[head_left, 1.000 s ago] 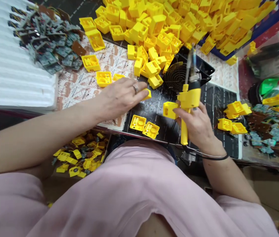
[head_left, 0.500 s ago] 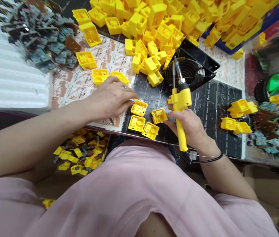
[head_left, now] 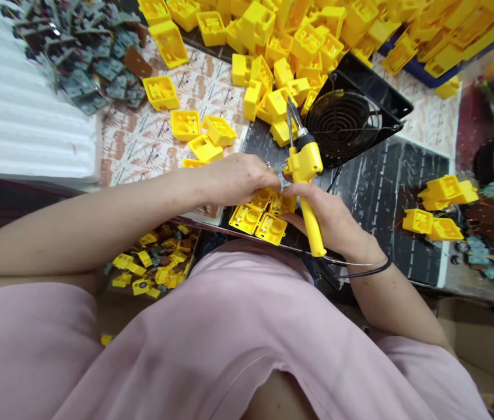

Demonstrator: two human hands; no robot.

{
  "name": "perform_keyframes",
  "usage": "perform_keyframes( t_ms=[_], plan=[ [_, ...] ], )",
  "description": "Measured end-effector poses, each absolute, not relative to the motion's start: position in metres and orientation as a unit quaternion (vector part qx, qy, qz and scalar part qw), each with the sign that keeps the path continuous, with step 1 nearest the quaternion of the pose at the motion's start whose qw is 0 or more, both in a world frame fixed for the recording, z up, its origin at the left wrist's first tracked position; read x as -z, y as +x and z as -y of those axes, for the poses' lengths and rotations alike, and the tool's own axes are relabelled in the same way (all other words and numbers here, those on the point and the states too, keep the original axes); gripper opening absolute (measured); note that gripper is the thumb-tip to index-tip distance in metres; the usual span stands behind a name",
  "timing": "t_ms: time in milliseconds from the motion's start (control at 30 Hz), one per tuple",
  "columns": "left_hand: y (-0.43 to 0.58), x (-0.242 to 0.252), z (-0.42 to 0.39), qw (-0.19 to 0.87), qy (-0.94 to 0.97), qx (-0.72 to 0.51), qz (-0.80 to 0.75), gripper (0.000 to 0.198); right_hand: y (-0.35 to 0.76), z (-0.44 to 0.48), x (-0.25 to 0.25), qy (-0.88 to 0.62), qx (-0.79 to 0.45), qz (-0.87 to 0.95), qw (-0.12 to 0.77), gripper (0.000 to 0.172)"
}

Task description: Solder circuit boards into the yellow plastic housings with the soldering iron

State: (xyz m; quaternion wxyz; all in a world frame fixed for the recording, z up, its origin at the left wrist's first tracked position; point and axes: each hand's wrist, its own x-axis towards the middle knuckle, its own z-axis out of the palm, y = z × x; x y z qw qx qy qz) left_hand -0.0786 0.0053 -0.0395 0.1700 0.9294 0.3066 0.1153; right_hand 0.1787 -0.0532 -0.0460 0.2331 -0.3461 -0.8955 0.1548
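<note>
My right hand [head_left: 332, 219] is wrapped round the handle of a yellow soldering gun [head_left: 308, 163], its metal tip pointing up and away. My left hand [head_left: 240, 178] has come close to the right fingertips, its fingers curled down over the small yellow plastic housings. Whatever its fingertips pinch is hidden. Four-sided open housings lie grouped at the table's near edge: one housing [head_left: 245, 219] at the left, another housing [head_left: 272, 228] at the front. A further housing [head_left: 284, 204] by my right fingers is partly covered.
A heap of yellow housings [head_left: 308, 44] fills the back. A black fan [head_left: 347, 116] stands behind the soldering gun. Circuit boards [head_left: 84, 64] are piled at the back left. More housings [head_left: 433, 224] and boards lie right. Below the edge, a box holds yellow parts [head_left: 159, 268].
My left hand has moved right, from beside the loose housings to over the grouped ones, uncovering housings behind it. The soldering gun has shifted slightly left. The view has shifted too.
</note>
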Motion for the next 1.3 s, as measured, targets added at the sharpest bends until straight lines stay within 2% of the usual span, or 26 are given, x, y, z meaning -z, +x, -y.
perform_keyframes(
  t_ms=[67, 133, 267, 333, 433, 500, 600, 700, 767, 933, 1067, 1133, 1300],
  plan=[
    [-0.092, 0.035, 0.005, 0.178, 0.932, -0.115, -0.294, 0.041, 0.183, 0.059, 0.044, -0.352, -0.163, 0.887, 0.25, 0.03],
    [-0.107, 0.034, 0.021, 0.155, 0.932, -0.129, -0.303, 0.044, 0.185, 0.067, 0.043, -0.359, -0.158, 0.88, 0.27, 0.042],
    [-0.115, 0.054, 0.059, 0.085, 0.941, -0.14, -0.296, 0.078, 0.179, 0.08, 0.052, -0.352, -0.138, 0.885, 0.272, 0.071],
    [-0.101, 0.072, 0.073, 0.067, 0.943, -0.142, -0.292, 0.083, 0.174, 0.082, 0.059, -0.34, -0.134, 0.893, 0.261, 0.071],
    [-0.076, 0.089, 0.078, 0.053, 0.94, -0.152, -0.302, 0.076, 0.175, 0.079, 0.064, -0.339, -0.14, 0.897, 0.247, 0.062],
    [-0.072, 0.085, 0.077, 0.042, 0.932, -0.168, -0.317, 0.077, 0.183, 0.075, 0.06, -0.339, -0.149, 0.896, 0.247, 0.065],
    [-0.095, 0.065, 0.074, 0.008, 0.904, -0.194, -0.381, 0.073, 0.195, 0.071, 0.049, -0.348, -0.148, 0.879, 0.29, 0.069],
    [-0.138, 0.052, 0.072, -0.012, 0.841, -0.159, -0.516, 0.061, 0.197, 0.072, 0.043, -0.376, -0.131, 0.849, 0.348, 0.054],
    [-0.161, 0.053, 0.07, 0.035, 0.812, -0.147, -0.564, 0.054, 0.193, 0.074, 0.044, -0.382, -0.125, 0.839, 0.367, 0.047],
    [-0.175, 0.054, 0.063, 0.38, 0.681, -0.327, -0.534, 0.066, 0.182, 0.079, 0.052, -0.379, -0.135, 0.831, 0.385, 0.044],
    [-0.161, 0.046, 0.059, 0.608, 0.546, -0.341, -0.464, 0.07, 0.179, 0.082, 0.051, -0.374, -0.143, 0.83, 0.39, 0.041],
    [-0.154, 0.045, 0.06, 0.657, 0.49, -0.353, -0.452, 0.07, 0.179, 0.083, 0.051, -0.381, -0.144, 0.829, 0.382, 0.039],
    [-0.146, 0.046, 0.064, 0.682, 0.463, -0.334, -0.456, 0.072, 0.179, 0.086, 0.052, -0.383, -0.122, 0.834, 0.379, 0.04]
  ],
)
